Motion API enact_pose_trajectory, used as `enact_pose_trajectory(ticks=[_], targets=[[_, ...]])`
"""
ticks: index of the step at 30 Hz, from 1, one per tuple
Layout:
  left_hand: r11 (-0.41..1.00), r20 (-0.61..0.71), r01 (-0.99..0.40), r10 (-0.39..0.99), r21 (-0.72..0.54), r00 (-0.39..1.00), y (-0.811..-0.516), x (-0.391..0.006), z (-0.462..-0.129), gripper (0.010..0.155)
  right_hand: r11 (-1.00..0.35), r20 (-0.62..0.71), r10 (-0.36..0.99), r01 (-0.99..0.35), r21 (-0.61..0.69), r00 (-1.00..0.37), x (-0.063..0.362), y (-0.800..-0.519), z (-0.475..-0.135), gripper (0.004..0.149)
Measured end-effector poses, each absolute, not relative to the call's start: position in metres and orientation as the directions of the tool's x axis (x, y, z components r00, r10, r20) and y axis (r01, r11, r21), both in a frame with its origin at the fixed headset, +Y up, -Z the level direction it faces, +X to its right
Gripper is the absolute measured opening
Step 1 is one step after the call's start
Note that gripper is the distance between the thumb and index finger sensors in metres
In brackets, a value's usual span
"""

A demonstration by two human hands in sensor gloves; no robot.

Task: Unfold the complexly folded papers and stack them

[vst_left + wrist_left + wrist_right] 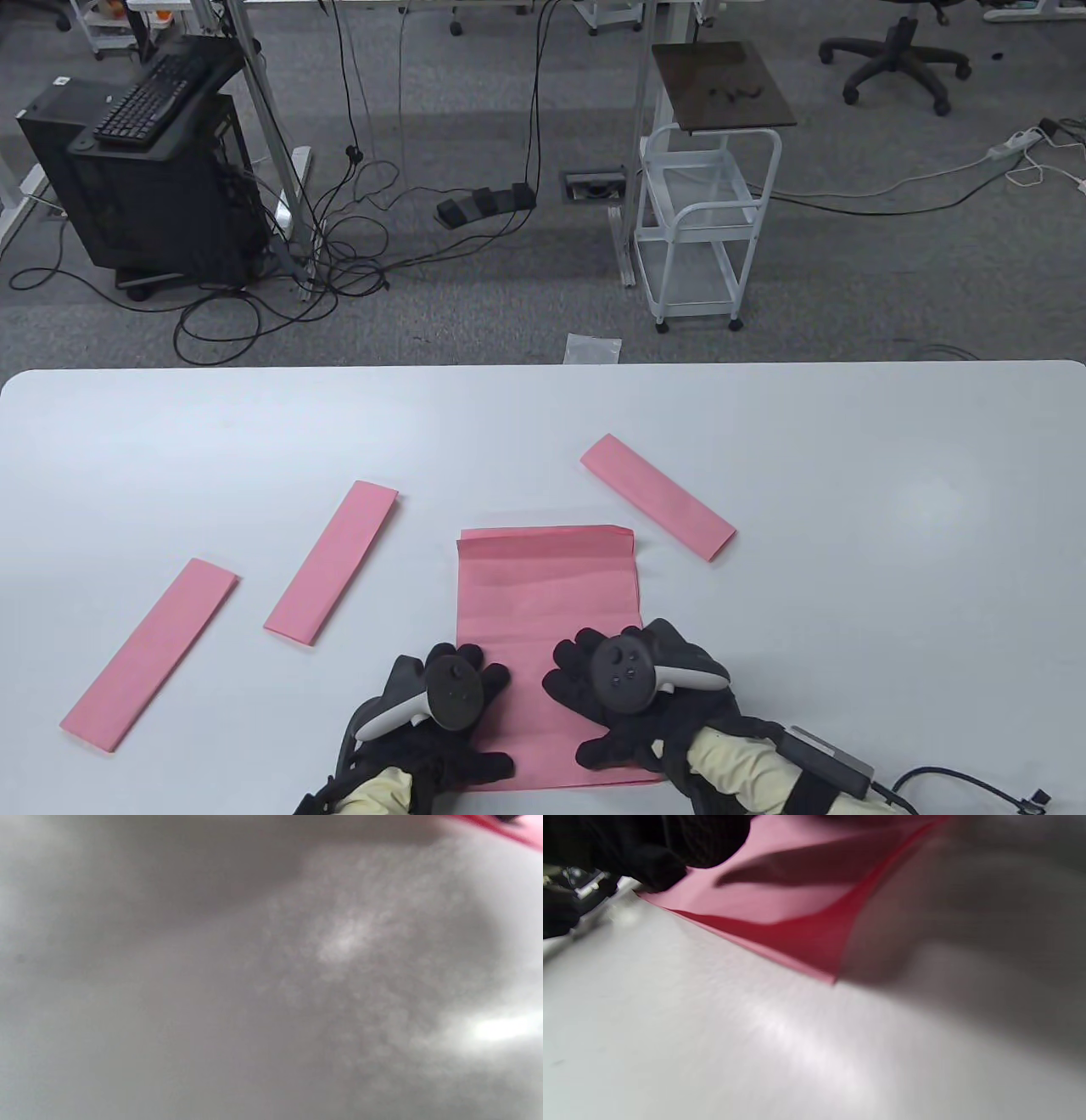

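Note:
A partly unfolded pink paper (547, 586) lies at the table's near middle, its far edge still folded over. My left hand (450, 688) rests at its near left edge and my right hand (624, 679) rests flat on its near right part. In the right wrist view the paper's (797, 912) near corner lifts slightly off the table. The left wrist view shows a sliver of pink paper (509, 830) at the top right. Three folded pink strips lie around it: one far left (151, 654), one left of centre (333, 562), one behind right (658, 496).
The white table (848, 509) stretches wide to the right and far side. Its far edge (543, 367) borders a carpeted floor with a white cart (704, 229) and cables.

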State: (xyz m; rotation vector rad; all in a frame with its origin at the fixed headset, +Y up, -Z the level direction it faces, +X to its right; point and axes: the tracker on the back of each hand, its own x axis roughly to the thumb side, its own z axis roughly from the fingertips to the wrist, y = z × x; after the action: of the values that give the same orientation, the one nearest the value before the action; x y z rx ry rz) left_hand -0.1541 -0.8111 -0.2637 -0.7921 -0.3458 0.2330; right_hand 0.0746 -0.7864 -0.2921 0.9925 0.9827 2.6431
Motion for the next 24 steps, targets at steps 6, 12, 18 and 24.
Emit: enact_pose_trajectory(ticks=[6, 12, 18, 24], targets=[[0.676, 0.216, -0.075, 0.336, -0.733, 0.917, -0.811, -0.154, -0.264, 0.097, -0.728, 0.379, 0.382, -0.022, 0.685, -0.843, 0.097, -0.799, -0.332, 0.067], [0.675, 0.217, -0.074, 0.336, -0.734, 0.916, -0.812, -0.154, -0.264, 0.097, -0.729, 0.237, 0.370, -0.123, 0.673, -0.899, 0.133, -0.798, -0.356, 0.062], [0.676, 0.218, -0.071, 0.332, -0.733, 0.918, -0.812, -0.154, -0.263, 0.097, -0.752, 0.262, 0.368, -0.119, 0.649, -0.892, 0.124, -0.790, -0.352, 0.059], [0.675, 0.217, -0.071, 0.332, -0.735, 0.918, -0.812, -0.154, -0.264, 0.097, -0.772, 0.478, 0.373, 0.020, 0.635, -0.795, 0.078, -0.784, -0.326, 0.070]])
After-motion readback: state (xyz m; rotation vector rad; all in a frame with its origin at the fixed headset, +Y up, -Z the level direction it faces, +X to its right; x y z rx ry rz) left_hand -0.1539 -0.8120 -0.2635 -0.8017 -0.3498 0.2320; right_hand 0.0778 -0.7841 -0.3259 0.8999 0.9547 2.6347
